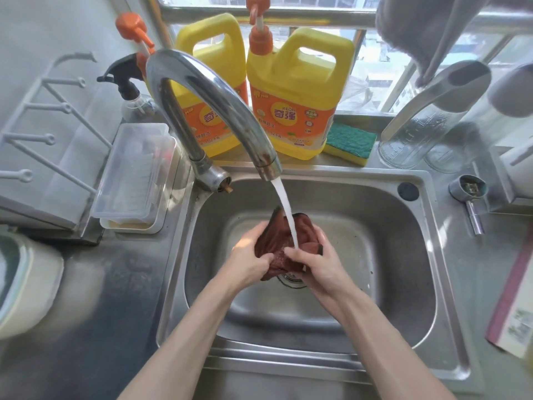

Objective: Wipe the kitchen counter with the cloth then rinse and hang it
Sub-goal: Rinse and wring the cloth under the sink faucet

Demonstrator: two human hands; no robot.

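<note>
Rinsing in progress at centre of sink [398, 226], beneath running faucet [202, 90]. Bunched in the stream [284, 206], brown cloth [275, 241] clutched by left hand [251, 256] and right hand [320, 265]. Recommended: knead, open folds, wring low against splashing.

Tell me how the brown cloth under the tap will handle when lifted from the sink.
Likely floppy: the brown cloth bunches in folds between the left hand and right hand. Probably heavy for its size and dripping, since the tap stream is running onto it. It seems unlikely to slip; both hands grip it.
</note>
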